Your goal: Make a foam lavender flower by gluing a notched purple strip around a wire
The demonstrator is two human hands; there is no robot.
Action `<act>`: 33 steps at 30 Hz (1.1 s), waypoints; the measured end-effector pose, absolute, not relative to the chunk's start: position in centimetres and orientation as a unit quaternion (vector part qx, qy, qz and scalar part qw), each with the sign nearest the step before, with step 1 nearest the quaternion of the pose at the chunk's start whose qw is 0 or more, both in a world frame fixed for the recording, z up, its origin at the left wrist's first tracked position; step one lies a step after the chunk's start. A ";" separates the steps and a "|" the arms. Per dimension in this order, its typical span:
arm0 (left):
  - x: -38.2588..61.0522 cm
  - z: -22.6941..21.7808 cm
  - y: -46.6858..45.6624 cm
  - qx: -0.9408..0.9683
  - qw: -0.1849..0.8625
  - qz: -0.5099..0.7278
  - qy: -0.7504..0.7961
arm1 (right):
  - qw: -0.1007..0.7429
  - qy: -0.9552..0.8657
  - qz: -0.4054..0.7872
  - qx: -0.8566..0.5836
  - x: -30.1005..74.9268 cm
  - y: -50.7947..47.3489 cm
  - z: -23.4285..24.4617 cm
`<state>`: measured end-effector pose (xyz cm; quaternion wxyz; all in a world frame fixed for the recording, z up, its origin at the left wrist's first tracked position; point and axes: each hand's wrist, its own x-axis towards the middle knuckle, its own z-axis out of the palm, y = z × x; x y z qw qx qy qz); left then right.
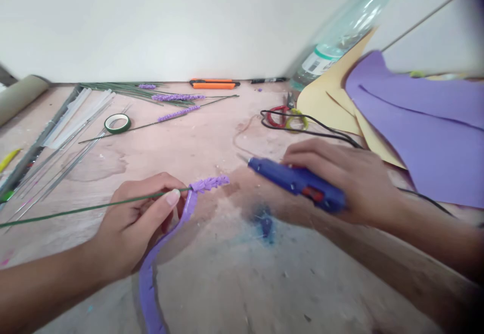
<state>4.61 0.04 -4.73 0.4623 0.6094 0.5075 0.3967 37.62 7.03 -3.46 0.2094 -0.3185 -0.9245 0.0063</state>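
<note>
Between thumb and fingers, my left hand (139,223) pinches a thin green stem (86,211) just below its tip. Purple fringed petals (209,183) are wound round the tip, which points right. From the base of these petals a purple foam strip (148,273) curves down past my hand to the bottom edge. My right hand (340,177) is closed round a blue hot glue gun (295,177) with a red part near its rear. The gun's nozzle points left, above the table and apart from the petals.
Finished purple stems (178,114) and green wires lie at the back left, near green tape (117,123) and glue sticks (75,117). An orange cutter (214,84), scissors (287,114), a black cord, a leaning bottle (336,46), and yellow and purple sheets (419,127) lie behind and right.
</note>
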 end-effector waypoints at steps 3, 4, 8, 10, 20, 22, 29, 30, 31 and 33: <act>4.5 -5.1 -0.1 0.577 0.515 0.410 0.483 | 0.110 -0.925 -0.095 -0.351 40.4 10.3 -3.3; 4.5 -5.2 -0.1 0.572 0.526 0.413 0.476 | 0.058 -0.929 -0.081 -0.357 41.1 11.2 -3.2; 4.6 -4.8 0.0 0.583 0.536 0.412 0.450 | 0.007 -0.934 -0.057 -0.353 41.2 11.6 -2.0; 4.7 -4.5 0.0 0.603 0.535 0.396 0.440 | 0.069 -0.917 -0.087 -0.383 39.1 10.3 -1.2; 5.1 -3.9 0.0 0.482 0.676 0.399 0.390 | 0.150 -0.833 0.448 -0.288 27.1 4.9 -0.1; 5.1 -3.9 0.2 0.421 0.723 0.411 0.362 | 0.164 -0.797 0.491 -0.311 26.7 5.2 -0.5; 5.2 -4.1 0.5 0.387 0.773 0.365 0.345 | 0.209 -0.746 0.509 -0.375 26.6 5.4 -1.5; 5.2 -4.1 0.6 0.382 0.776 0.366 0.343 | 0.213 -0.746 0.500 -0.385 26.6 5.4 -1.5; 5.2 -4.1 0.8 0.379 0.778 0.369 0.339 | 0.218 -0.747 0.491 -0.391 26.6 5.3 -1.5; 5.2 -4.1 1.0 0.373 0.784 0.369 0.331 | 0.227 -0.751 0.477 -0.396 26.7 5.2 -1.5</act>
